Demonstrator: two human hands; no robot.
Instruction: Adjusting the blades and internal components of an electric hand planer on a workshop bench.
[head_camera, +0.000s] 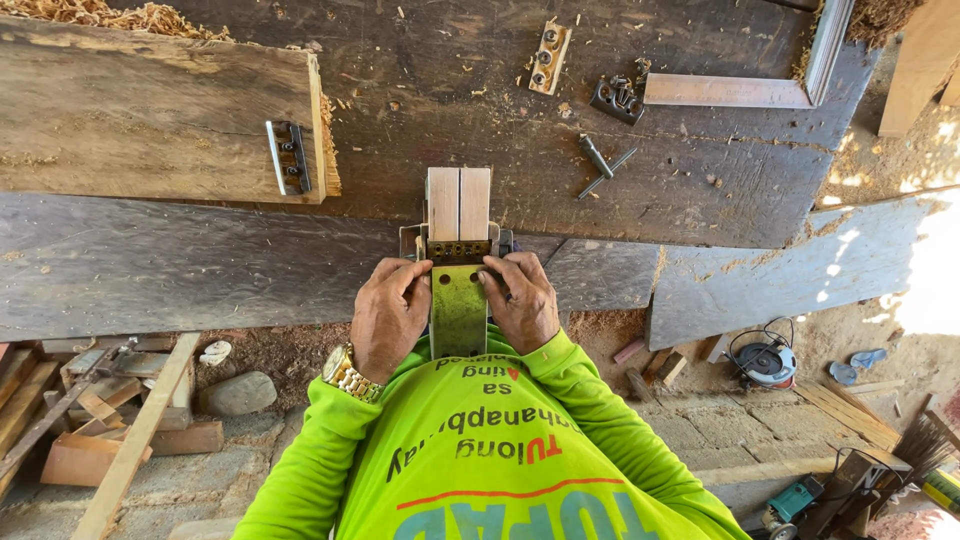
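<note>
My left hand (388, 314) and my right hand (521, 301) grip the two sides of a flat metal plate (458, 305), greenish-yellow, at the near edge of a dark wooden workbench (200, 265). Beyond the plate stand two pale wood blocks (459, 203) side by side, with a dark row of screws across their base. A gold wristwatch (346, 374) sits on my left wrist. I wear a bright lime-green long-sleeved shirt.
A thick plank (150, 115) with a metal blade piece (289, 156) lies at the left. A small wooden strip with bolts (549, 58), dark clamp parts (617, 99), a T-wrench (603, 168) and a steel square (740, 90) lie further back. Power tools and wood scraps cover the ground.
</note>
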